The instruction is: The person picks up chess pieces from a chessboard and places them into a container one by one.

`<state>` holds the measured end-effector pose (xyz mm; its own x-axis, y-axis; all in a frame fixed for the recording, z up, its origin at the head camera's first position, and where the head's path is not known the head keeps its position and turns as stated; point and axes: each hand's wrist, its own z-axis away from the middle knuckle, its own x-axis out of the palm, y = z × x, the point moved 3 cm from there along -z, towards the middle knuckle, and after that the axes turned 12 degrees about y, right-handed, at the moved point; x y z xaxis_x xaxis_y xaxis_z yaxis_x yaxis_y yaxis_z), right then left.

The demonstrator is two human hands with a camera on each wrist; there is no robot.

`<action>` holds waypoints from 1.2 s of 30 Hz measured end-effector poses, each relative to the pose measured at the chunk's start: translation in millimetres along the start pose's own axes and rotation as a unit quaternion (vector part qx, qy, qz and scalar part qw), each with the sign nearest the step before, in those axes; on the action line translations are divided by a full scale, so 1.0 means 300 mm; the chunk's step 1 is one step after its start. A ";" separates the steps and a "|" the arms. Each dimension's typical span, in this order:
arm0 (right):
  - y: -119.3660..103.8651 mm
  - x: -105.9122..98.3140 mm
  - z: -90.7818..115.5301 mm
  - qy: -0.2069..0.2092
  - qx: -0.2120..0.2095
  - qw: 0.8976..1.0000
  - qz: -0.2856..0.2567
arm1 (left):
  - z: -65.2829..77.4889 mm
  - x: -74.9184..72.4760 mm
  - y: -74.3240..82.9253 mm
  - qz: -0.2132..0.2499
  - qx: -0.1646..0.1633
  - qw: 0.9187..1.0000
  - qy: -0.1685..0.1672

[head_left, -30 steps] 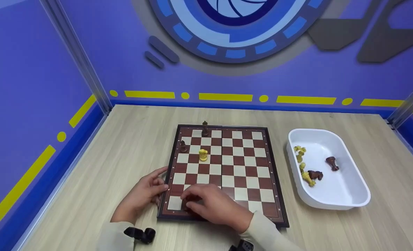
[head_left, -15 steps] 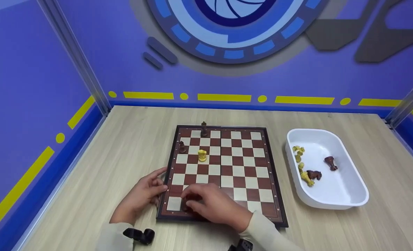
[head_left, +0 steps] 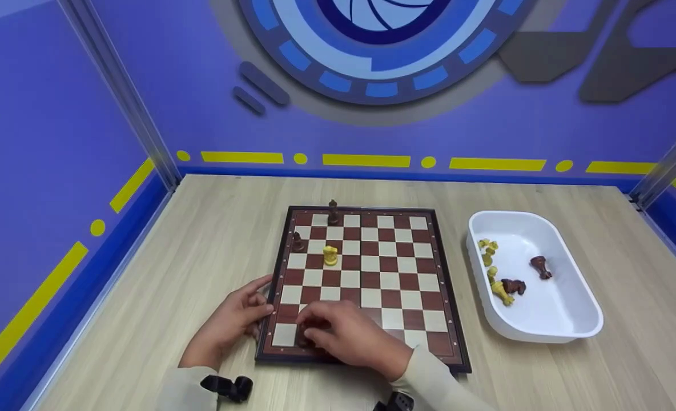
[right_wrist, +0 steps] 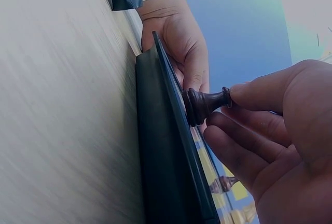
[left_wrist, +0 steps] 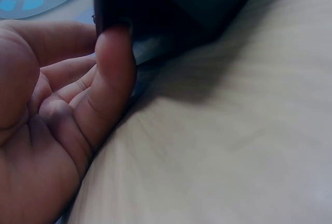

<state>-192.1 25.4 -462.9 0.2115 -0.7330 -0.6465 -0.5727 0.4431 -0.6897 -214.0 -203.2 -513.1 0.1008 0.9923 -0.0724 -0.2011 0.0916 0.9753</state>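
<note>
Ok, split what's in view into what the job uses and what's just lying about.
Job:
dark chess piece in the right hand
chessboard
yellow piece and two dark pieces standing on it
probably the white tray and its loose pieces

Just there:
tabletop
patterned wall

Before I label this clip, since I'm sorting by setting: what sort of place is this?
Probably a purpose-built booth: printed blue panels, a metal corner post, and a wood-grain table bearing a chessboard.
</note>
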 end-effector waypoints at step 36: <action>-0.021 -0.066 -0.018 0.018 -0.008 1.000 -0.023 | -0.008 -0.004 -0.001 -0.009 0.018 1.000 -0.013</action>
<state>-196.9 34.4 -444.1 0.2087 -0.7704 -0.6024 -0.5757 0.4011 -0.7125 -216.3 -204.3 -513.7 0.1294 0.9879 -0.0860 -0.1646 0.1069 0.9805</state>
